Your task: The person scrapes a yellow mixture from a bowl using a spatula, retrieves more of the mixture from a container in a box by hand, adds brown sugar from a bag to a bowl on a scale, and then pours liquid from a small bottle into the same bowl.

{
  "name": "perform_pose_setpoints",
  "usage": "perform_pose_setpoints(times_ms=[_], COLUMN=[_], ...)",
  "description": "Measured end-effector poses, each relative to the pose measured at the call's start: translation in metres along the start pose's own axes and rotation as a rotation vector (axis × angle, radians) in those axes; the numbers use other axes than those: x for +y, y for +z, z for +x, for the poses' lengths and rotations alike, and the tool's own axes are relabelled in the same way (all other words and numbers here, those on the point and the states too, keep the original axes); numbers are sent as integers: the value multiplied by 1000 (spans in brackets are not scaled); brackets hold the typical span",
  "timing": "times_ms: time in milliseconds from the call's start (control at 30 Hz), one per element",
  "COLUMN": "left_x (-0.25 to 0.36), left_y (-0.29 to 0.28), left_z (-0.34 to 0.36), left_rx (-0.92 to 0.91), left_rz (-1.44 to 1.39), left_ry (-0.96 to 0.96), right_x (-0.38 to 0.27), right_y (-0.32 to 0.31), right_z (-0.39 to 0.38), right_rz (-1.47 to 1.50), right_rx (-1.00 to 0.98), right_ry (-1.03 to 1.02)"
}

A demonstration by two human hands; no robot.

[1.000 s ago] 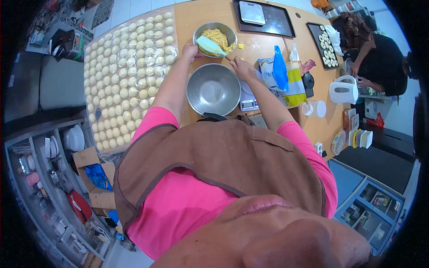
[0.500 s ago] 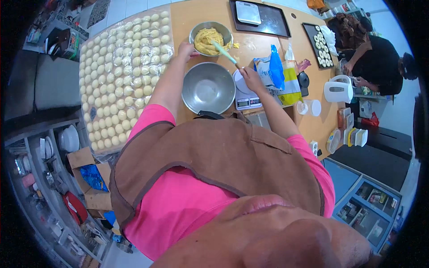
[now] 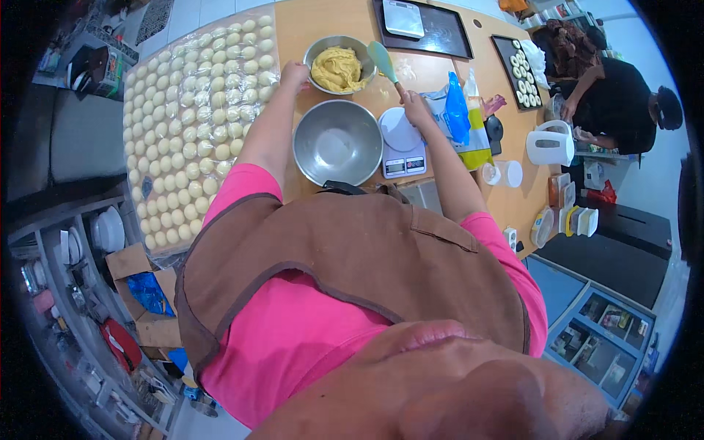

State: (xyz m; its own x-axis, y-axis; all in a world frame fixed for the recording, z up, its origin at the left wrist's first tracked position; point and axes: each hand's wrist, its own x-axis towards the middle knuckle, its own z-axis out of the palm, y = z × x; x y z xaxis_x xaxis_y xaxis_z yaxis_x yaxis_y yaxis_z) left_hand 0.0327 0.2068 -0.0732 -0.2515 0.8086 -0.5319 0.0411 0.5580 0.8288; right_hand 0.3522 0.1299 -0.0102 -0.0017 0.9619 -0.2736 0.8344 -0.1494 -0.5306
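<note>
A steel bowl (image 3: 312, 53) at the far side of the work table holds a yellow, dough-like mass (image 3: 339, 70). My left hand (image 3: 295, 75) grips this bowl at its left rim. In my right hand (image 3: 416, 107) is a spatula (image 3: 380, 59) with a pale green head and a wooden handle. Its head is up beside the bowl's right rim, apart from the yellow mass. Nearer to me stands a larger steel bowl (image 3: 338, 143) with nothing in it. To the right of that is a kitchen scale (image 3: 403, 163) with a round white plate, close below my right hand.
Rows of pale dough balls (image 3: 189, 116) under clear plastic cover the left side. A dark tray (image 3: 440, 38) carries a second scale (image 3: 402, 20). Blue-and-white bags (image 3: 456, 110), a white jug (image 3: 550, 147) and a tray of ring-shaped pieces (image 3: 506, 55) lie rightward. A co-worker (image 3: 616, 103) stands beyond.
The spatula has come up out of the yellow mass and moved to the right of the bowl, its head now pointing up. My left hand remains at the bowl's rim.
</note>
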Motion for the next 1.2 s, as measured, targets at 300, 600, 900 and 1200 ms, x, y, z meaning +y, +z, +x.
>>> perform_pose_setpoints(times_ms=[300,600,900,1200], left_x=[-3,-5,-12,-8], left_y=[7,13,7,11], left_z=[-22,-45,-37,-43], left_rx=[-37,-112,-187,-156], left_rz=[-238,-348,-282,-387], left_ry=[-41,-83,-118,-74], right_x=[27,13,-52,-38], right_y=[18,27,19,24], right_z=[-23,-34,-32,-51], right_rz=[-178,-53,-127,-328], right_rx=[-43,-151,37,-22], right_ry=[-113,-330,-236,-181])
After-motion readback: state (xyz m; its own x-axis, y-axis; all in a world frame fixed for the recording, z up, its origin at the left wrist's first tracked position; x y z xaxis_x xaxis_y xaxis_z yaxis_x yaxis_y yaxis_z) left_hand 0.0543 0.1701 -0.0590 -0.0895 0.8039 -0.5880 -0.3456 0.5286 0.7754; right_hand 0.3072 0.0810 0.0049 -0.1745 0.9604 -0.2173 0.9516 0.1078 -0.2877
